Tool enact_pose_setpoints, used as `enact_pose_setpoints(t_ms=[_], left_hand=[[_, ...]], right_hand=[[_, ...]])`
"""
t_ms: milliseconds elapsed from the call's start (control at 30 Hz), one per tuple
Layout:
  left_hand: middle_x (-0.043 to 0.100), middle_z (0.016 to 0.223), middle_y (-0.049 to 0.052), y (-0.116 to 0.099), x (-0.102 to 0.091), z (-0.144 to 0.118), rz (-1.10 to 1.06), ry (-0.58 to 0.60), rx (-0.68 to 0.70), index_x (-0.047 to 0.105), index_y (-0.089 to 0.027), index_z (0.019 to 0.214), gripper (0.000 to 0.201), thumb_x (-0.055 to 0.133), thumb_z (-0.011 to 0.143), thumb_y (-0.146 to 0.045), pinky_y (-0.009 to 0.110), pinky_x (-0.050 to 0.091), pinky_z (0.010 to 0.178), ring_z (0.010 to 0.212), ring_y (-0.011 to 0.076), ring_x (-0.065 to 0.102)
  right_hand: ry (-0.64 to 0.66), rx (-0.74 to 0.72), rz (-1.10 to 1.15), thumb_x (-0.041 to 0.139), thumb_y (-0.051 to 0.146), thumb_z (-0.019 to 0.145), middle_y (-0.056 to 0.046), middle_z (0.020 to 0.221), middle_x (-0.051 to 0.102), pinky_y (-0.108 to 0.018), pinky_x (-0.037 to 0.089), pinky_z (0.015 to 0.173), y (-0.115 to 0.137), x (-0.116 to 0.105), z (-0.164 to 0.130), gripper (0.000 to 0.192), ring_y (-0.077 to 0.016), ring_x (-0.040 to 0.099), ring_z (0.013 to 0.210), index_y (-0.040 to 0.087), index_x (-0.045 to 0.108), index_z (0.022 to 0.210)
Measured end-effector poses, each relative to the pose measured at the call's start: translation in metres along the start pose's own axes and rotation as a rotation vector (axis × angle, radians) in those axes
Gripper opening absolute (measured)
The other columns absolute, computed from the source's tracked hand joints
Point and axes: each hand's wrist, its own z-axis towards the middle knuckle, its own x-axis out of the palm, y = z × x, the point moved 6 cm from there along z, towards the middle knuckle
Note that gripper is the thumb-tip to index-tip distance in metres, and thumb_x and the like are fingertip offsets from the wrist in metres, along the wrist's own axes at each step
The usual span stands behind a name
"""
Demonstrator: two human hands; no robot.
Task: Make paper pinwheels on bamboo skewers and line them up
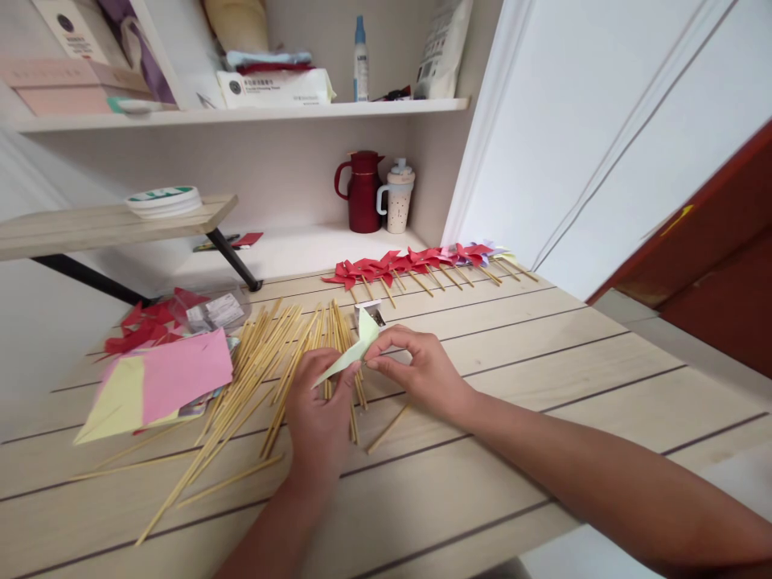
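Note:
Between my two hands is a pale green paper pinwheel (355,354), partly folded, with one blade pointing up. My left hand (319,402) pinches its lower left side between thumb and fingers. At its right edge, the thumb and forefinger of my right hand (422,370) close on the paper near its centre; any small pin there is hidden. Just behind the paper sits a small open box (375,312) with dark little pieces in it. Many thin wooden sticks (259,370) lie in a loose pile beside and beneath my left hand. One short stick (388,429) rests below my right hand.
Red, purple and yellow pinwheels on sticks (416,264) line the table's back edge. Pink paper (186,374) and yellow paper (112,398) lie at left, near red paper pieces (145,322) and a clear bag (214,310). A small raised stand (121,229), a red jug (364,193) and a cup (399,197) stand behind.

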Motion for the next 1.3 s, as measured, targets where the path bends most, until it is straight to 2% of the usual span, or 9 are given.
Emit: enact_pose_setpoints(t_ms=[200, 400, 667, 900, 1000, 1100, 1200, 1300], left_hand=[[0.064, 0.087, -0.002, -0.009, -0.002, -0.001, 0.069, -0.034, 0.119, 0.065, -0.022, 0.088, 0.010, 0.072, 0.084, -0.016, 0.024, 0.050, 0.077, 0.083, 0.0122, 0.062], [0.063, 0.086, -0.003, -0.021, -0.003, -0.001, 0.141, -0.039, 0.194, 0.063, -0.021, 0.082, 0.013, 0.071, 0.084, -0.011, 0.021, 0.049, 0.074, 0.082, 0.0109, 0.062], [0.062, 0.086, -0.002, -0.022, -0.003, -0.002, 0.173, -0.043, 0.217, 0.062, -0.020, 0.080, 0.018, 0.067, 0.081, -0.003, 0.021, 0.049, 0.075, 0.081, 0.0107, 0.061], [0.062, 0.086, -0.002, -0.026, -0.003, -0.002, 0.180, -0.066, 0.239, 0.064, -0.021, 0.082, 0.016, 0.067, 0.082, -0.005, 0.023, 0.050, 0.074, 0.080, 0.0116, 0.062], [0.063, 0.086, -0.002, -0.027, -0.005, -0.003, 0.178, -0.088, 0.241, 0.064, -0.021, 0.082, 0.013, 0.069, 0.083, -0.008, 0.024, 0.051, 0.072, 0.079, 0.0122, 0.063], [0.063, 0.086, -0.002, -0.027, -0.005, -0.002, 0.169, -0.093, 0.240, 0.065, -0.021, 0.082, 0.012, 0.070, 0.083, -0.010, 0.023, 0.051, 0.072, 0.079, 0.0121, 0.063], [0.064, 0.086, -0.002, -0.028, -0.005, -0.002, 0.172, -0.084, 0.242, 0.066, -0.021, 0.084, 0.011, 0.068, 0.084, -0.010, 0.024, 0.052, 0.072, 0.079, 0.0124, 0.064], [0.064, 0.087, -0.001, -0.030, -0.005, -0.003, 0.177, -0.081, 0.269, 0.067, -0.021, 0.085, 0.010, 0.069, 0.084, -0.011, 0.025, 0.052, 0.073, 0.079, 0.0130, 0.064]], right_hand=[[-0.036, 0.036, 0.071, 0.072, 0.022, 0.082, 0.000, 0.082, 0.072, -0.030, 0.048, 0.079, 0.000, 0.002, -0.001, 0.005, -0.0167, 0.065, 0.080, 0.021, 0.070, 0.078], [-0.062, 0.042, 0.087, 0.071, 0.022, 0.081, 0.000, 0.082, 0.072, -0.030, 0.048, 0.080, 0.002, 0.004, -0.002, 0.004, -0.0168, 0.065, 0.081, 0.021, 0.070, 0.078], [-0.096, 0.054, 0.097, 0.070, 0.023, 0.082, 0.000, 0.081, 0.072, -0.031, 0.048, 0.079, 0.001, 0.006, -0.002, 0.004, -0.0171, 0.065, 0.080, 0.021, 0.070, 0.078], [-0.117, 0.022, 0.145, 0.072, 0.025, 0.082, -0.001, 0.084, 0.072, -0.033, 0.049, 0.081, 0.000, 0.007, -0.004, 0.004, -0.0183, 0.066, 0.083, 0.022, 0.070, 0.081], [-0.141, 0.024, 0.227, 0.077, 0.026, 0.080, 0.000, 0.084, 0.070, -0.032, 0.050, 0.080, -0.003, 0.006, -0.004, 0.017, -0.0182, 0.066, 0.083, 0.023, 0.062, 0.089], [-0.135, 0.060, 0.337, 0.079, 0.025, 0.077, 0.004, 0.079, 0.069, -0.033, 0.050, 0.082, -0.007, 0.008, -0.004, 0.038, -0.0182, 0.068, 0.083, 0.026, 0.055, 0.107], [-0.118, 0.061, 0.356, 0.079, 0.027, 0.079, 0.004, 0.079, 0.070, -0.035, 0.050, 0.088, -0.008, 0.009, -0.004, 0.056, -0.0181, 0.068, 0.085, 0.028, 0.051, 0.127], [-0.109, 0.053, 0.335, 0.078, 0.028, 0.080, 0.004, 0.080, 0.069, -0.038, 0.047, 0.099, -0.008, 0.009, -0.004, 0.066, -0.0169, 0.067, 0.086, 0.028, 0.048, 0.139]])
